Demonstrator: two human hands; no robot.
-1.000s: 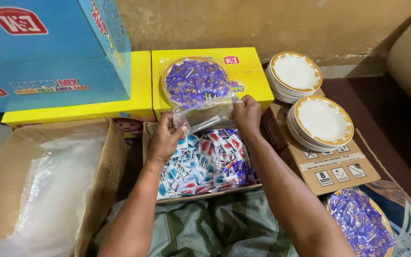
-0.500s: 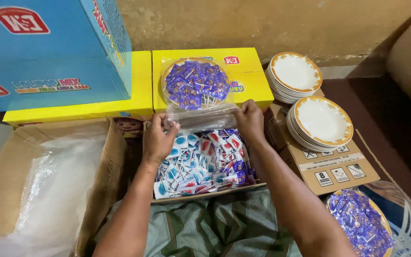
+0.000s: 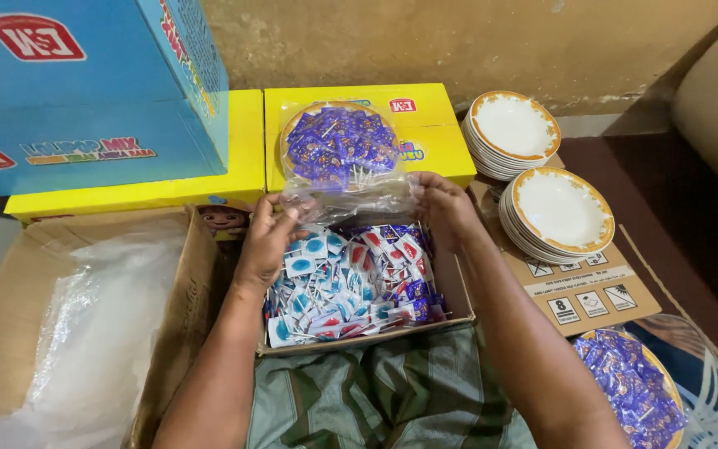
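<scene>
A clear plastic bag (image 3: 344, 158) holds a plate heaped with purple-wrapped lollipops and rests on a yellow box (image 3: 425, 133). My left hand (image 3: 269, 241) pinches the bag's open end on the left, and my right hand (image 3: 442, 208) grips it on the right. Just below the hands sits an open cardboard box (image 3: 450, 320) full of blue, white and red wrapped lollipops (image 3: 351, 278), resting on my lap.
Two stacks of white gold-rimmed plates (image 3: 515, 129) (image 3: 560, 212) stand at the right on a flat carton. Another plate of purple lollipops (image 3: 635, 391) lies at lower right. A brown carton lined with clear plastic (image 3: 68, 333) is at left, beneath large blue boxes (image 3: 85, 91).
The bagged plate has settled onto the yellow box. Both hands have slid down and apart to the bag's open end.
</scene>
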